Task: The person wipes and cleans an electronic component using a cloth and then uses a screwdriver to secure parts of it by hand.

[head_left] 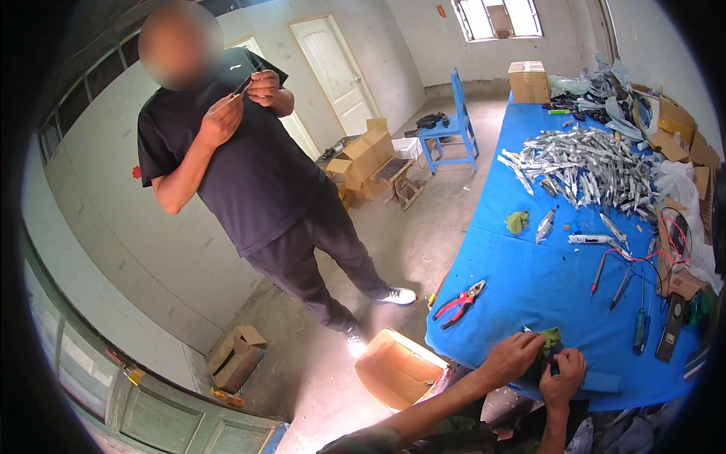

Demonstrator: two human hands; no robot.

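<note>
Over the near edge of the blue-covered table, my left hand is closed on a crumpled green cloth. A small pale tip shows by its fingers. My right hand is beside it, fingers curled around a small dark object, mostly hidden and too small to name. Pliers with red handles lie open to the left of my hands. To their right are a blue-handled screwdriver, a slim grey tool and a long black device.
A large heap of slim silver-wrapped pieces covers the table's far part. Red and black test leads run to a meter at the right. Another person stands at the left, holding a thin dark item. An open carton sits below.
</note>
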